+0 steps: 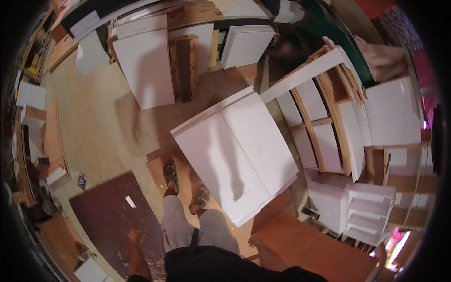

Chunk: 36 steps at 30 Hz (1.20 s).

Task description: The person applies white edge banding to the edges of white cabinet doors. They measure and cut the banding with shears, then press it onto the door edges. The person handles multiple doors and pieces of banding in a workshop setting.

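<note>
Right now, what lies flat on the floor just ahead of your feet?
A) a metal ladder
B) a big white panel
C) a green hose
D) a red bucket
B: a big white panel lies flat on the floor just beyond the sandalled feet.

Dusty workshop floor (98,122) under white cabinet panel (237,150), dark red board (112,211), leaning white boards (145,61).

- Right hand (379,255) sits near the picture's dark rim, its grip unreadable
- Left hand (133,236) blurred, fingers indistinct
- Small items on the floor's left edge too small to tell
</note>
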### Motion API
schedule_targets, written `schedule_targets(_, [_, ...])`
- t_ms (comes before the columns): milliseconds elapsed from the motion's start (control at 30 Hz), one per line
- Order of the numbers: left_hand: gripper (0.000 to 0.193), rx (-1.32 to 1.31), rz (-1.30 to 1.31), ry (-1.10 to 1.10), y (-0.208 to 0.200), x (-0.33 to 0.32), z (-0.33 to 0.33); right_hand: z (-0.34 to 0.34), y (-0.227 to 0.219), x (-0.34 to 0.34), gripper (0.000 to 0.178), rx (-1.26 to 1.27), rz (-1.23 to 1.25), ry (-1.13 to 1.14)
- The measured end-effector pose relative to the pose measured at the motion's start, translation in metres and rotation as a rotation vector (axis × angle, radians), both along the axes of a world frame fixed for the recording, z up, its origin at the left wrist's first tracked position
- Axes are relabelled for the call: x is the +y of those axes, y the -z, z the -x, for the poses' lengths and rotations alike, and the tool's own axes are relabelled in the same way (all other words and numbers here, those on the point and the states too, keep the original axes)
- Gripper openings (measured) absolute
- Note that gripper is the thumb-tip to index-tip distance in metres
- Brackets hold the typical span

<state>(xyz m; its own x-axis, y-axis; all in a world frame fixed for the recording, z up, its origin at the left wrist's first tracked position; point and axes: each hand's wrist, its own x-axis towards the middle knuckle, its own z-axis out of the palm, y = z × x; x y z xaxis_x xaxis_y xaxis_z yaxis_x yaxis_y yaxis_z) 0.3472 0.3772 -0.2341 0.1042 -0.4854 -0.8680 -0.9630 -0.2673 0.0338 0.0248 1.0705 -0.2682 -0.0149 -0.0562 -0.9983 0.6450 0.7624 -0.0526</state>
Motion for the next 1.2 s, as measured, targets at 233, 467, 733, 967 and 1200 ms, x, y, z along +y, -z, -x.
schedule_targets(233, [0.040,0.080,-0.422,-0.157,-0.014,0.008,0.017,0.061,-0.066,-0.138,0.047,0.292,-0.359,-0.462])
schedule_targets(467, [0.034,0.300,-0.460,-0.288,-0.035,-0.112,0.110,0.081,-0.124,-0.310,0.020,0.413,-0.322,-0.277])
schedule_targets(733, [0.038,0.397,-0.357,-0.222,-0.048,-0.325,0.206,0.075,-0.179,-0.436,0.037,0.245,-0.380,-0.211])
schedule_targets(967, [0.048,0.461,-0.348,-0.073,-0.046,-0.376,0.284,0.029,-0.199,-0.468,0.031,0.201,-0.361,0.101])
schedule_targets(1200, [0.057,0.399,-0.518,0.134,-0.057,-0.370,0.335,-0.011,-0.199,-0.499,0.025,0.190,-0.338,0.444])
